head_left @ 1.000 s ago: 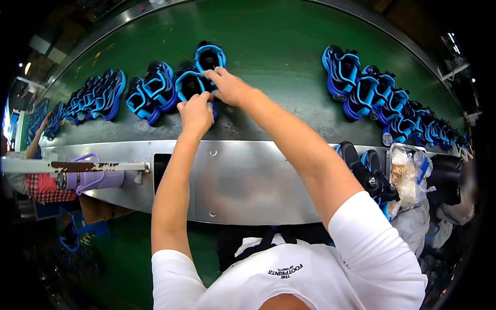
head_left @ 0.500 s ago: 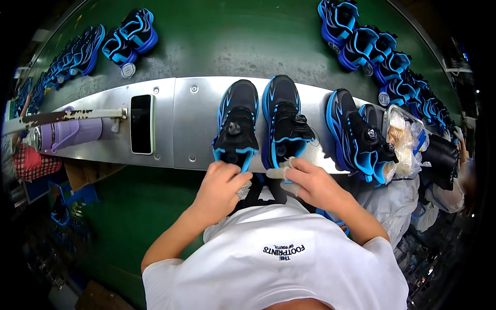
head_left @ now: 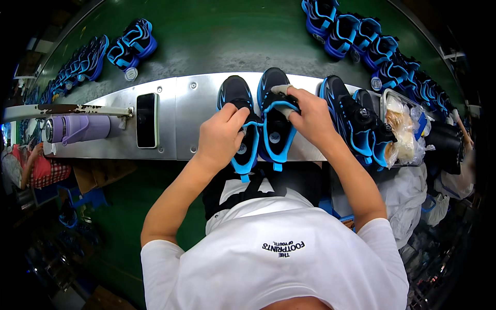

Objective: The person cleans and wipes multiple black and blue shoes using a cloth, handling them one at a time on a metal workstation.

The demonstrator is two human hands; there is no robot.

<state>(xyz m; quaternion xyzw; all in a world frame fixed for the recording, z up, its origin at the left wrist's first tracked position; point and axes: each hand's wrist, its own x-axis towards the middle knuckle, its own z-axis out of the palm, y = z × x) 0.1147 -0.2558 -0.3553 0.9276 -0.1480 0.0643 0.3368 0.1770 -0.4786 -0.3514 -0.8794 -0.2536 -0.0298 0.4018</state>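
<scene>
At the right end of the metal shelf [head_left: 186, 103] a clear plastic tray [head_left: 408, 129] holds wrapped food in crinkled bags, with a dark bag [head_left: 444, 144] lying just beside it toward the far right. Two black-and-blue shoes stand side by side, toes pointing away from the person, at the middle of the shelf's near edge. The left hand [head_left: 219, 139] rests on the left shoe [head_left: 240, 124], fingers curled over its tongue and gripping the top of the opening. The right hand [head_left: 310, 116] is clenched on the right shoe [head_left: 274, 119], its taped fingertips [head_left: 281, 90] pinching the blue strap across the upper. Just to the right of that pair lie two more shoes [head_left: 354, 121] of the same colours, touching the tray. Toward the shelf's left end a dark phone [head_left: 146, 120] lies flat, and beyond it a lilac bottle [head_left: 77, 129] lies on its side under a rusty bar [head_left: 67, 109]. Behind the shelf runs a green conveyor belt [head_left: 217, 36] carrying groups of blue shoes, one near pair [head_left: 129, 44] by its left edge and a long row [head_left: 372, 41] curving along the right. Below the shelf the floor is green and dim.
</scene>
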